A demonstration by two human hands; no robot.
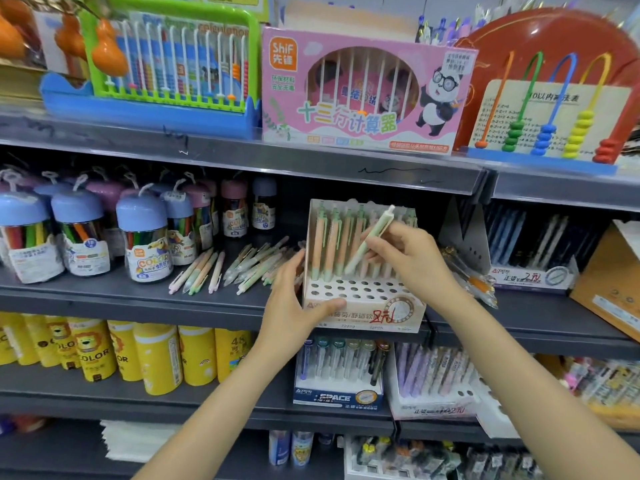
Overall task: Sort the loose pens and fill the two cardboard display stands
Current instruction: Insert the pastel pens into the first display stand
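On the dark grey middle shelf [207, 299] of a stationery aisle, a person's right hand [412, 258] pinches a pale green click pen [369, 242], tilted, over a beige cardboard display stand [363, 303] whose back rows hold peach-and-green pens [329, 244] upright; the front holes are unfilled. Her left hand [294, 299] grips the stand's front left corner, thumb across its face. Loose pastel pens [235, 268] lie just left of the stand, beside blue-capped jars of coloured markers [145, 237].
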